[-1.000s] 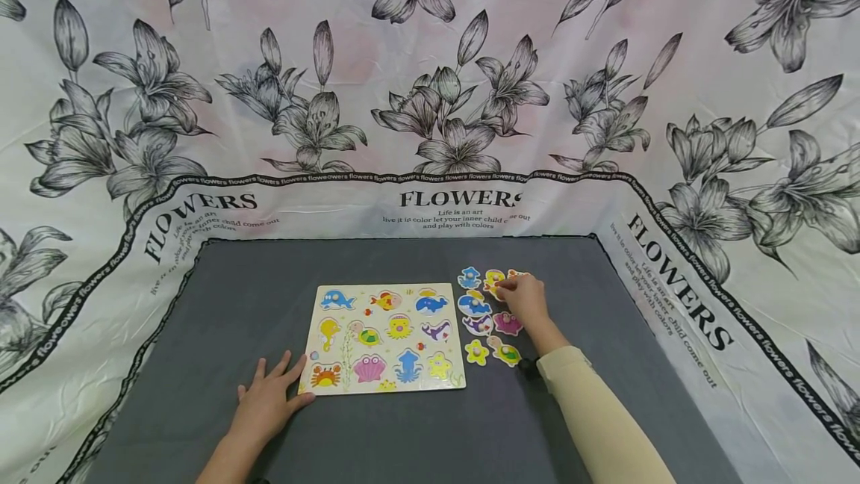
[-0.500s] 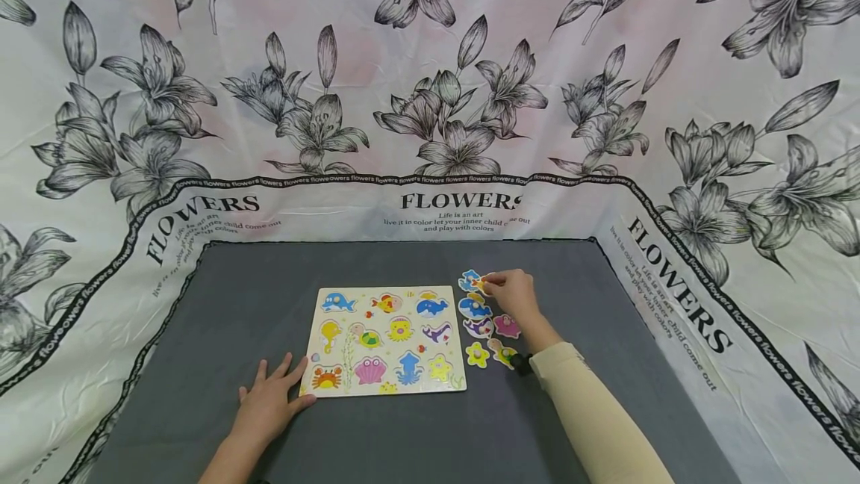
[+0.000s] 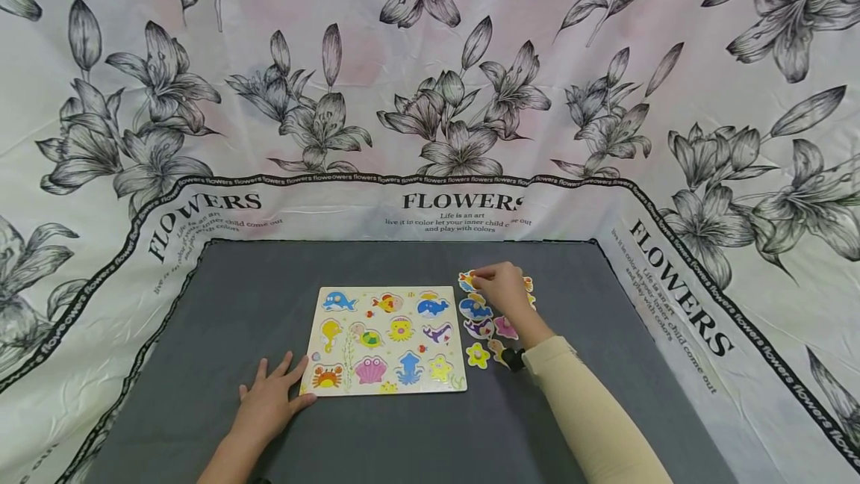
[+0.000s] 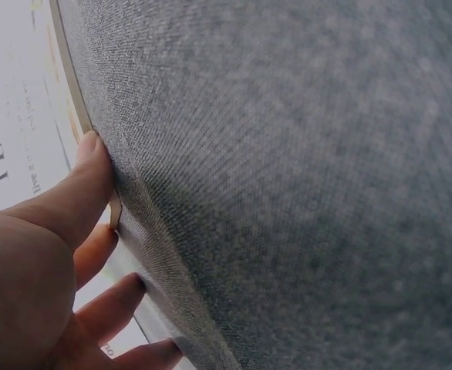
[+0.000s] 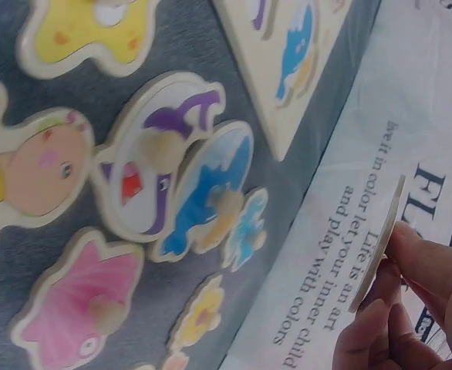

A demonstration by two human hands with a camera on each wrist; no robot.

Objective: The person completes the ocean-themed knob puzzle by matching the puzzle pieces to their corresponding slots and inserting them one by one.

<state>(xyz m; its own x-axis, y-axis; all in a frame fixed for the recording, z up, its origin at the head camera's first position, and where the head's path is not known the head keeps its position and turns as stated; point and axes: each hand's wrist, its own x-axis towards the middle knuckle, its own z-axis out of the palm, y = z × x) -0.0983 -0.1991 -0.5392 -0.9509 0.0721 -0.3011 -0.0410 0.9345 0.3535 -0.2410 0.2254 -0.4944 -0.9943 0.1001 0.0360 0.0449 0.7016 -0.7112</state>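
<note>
A wooden puzzle board (image 3: 366,299) printed with sea animals lies flat on the grey table. My left hand (image 3: 269,394) rests at its left edge, fingers spread, thumb and forefinger touching the edge. Above the loose pieces, my right hand (image 3: 505,291) pinches a flat wooden puzzle piece (image 5: 376,254). The right wrist view shows it edge-on, raised off the table; a bit of orange shows in the head view. Beneath and near that hand lie a blue whale piece (image 3: 475,309), a purple whale piece (image 5: 153,158), a pink shell piece (image 5: 79,301) and a blue squid piece (image 5: 245,230).
A yellow star piece (image 3: 478,355) and a turtle piece (image 5: 45,158), partly hidden by the right wrist in the head view, lie nearest the person. A yellow piece (image 5: 199,312) lies farther back. Flower-printed cloth (image 3: 457,215) rises behind the table.
My right hand has moved left from the far right piece, lifting one piece over the blue squid piece. The left hand and the board have stayed in place.
</note>
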